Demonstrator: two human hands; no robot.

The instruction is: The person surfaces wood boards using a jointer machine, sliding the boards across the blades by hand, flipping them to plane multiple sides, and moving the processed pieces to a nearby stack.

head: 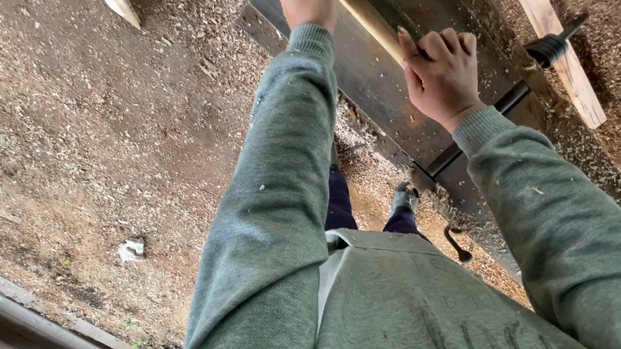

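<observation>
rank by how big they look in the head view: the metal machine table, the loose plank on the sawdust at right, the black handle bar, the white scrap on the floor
1. metal machine table
2. loose plank
3. black handle bar, partly hidden by the right hand, so its rank against the plank is unsure
4. white scrap

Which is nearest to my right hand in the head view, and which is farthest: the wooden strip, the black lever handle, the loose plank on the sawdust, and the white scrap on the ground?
From the right hand:
1. Wooden strip, under its fingers.
2. Black lever handle, just to the right.
3. Loose plank, behind that handle, a little farther right.
4. White scrap, far left on the sawdust.
</observation>
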